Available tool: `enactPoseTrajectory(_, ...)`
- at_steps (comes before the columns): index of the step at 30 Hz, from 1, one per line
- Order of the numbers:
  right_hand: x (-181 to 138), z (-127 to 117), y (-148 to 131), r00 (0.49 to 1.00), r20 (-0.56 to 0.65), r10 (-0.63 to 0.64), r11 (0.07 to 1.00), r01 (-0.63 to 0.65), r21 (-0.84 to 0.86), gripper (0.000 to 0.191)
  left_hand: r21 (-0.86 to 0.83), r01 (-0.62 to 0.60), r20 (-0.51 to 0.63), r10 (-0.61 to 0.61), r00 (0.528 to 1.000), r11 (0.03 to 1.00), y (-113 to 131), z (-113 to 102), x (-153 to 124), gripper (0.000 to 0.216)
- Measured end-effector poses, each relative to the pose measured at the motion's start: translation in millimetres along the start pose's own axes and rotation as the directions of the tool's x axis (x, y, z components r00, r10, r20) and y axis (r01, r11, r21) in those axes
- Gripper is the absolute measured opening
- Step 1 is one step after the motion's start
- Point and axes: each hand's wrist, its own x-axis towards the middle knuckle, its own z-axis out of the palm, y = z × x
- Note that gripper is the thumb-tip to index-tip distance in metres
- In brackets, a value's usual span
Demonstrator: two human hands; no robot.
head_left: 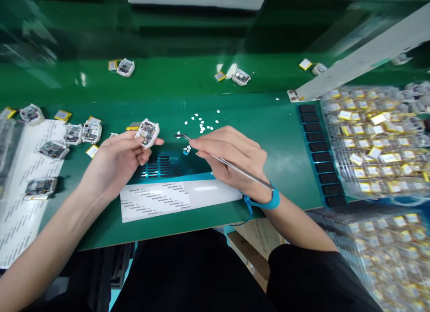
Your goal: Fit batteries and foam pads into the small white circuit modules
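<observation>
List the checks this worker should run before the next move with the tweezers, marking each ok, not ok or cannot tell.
1. The left hand grips the casing firmly: ok.
2. The right hand holds the tweezers: ok.
3. The tweezers' tip carries a piece: cannot tell.
4. The white bits lie close by on the table: ok.
5. The wrist strap is on: ok.

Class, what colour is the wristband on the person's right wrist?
Bright blue wristband, seen in the head view.
</observation>
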Motion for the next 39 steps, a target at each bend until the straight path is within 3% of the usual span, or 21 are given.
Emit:
enactPoseTrajectory(4, -3, 4, -4, 0.986, 0.074, -0.151, 0.984, 0.157, -0.084, 0.016, 0.033, -0.067, -0.043, 0.069, 0.997, 0.997, -9, 7, -6, 0.009)
enactPoseTrajectory(9, -7, 12, -3, 0.935, 0.136, -0.329, 0.917, 0.35, -0.19, 0.015, -0.025, -0.032, -0.169, 0.028, 0.985, 0.999, -19, 13, -9, 0.008)
enactPoseTrajectory(25, -5, 14, -19, 0.921, 0.191, -0.339, 0.883, 0.381, -0.274, 0.012, 0.032, -0.016, -0.143, 0.02, 0.989, 0.999, -23, 19, -18, 0.018)
enactPoseTrajectory(39, -8, 17, -22, 0.925, 0.195, -0.326, 0.918, 0.359, -0.167, 0.01, 0.098, -0.092, -0.108, 0.103, 0.989, 0.991, -28, 18, -21, 0.018)
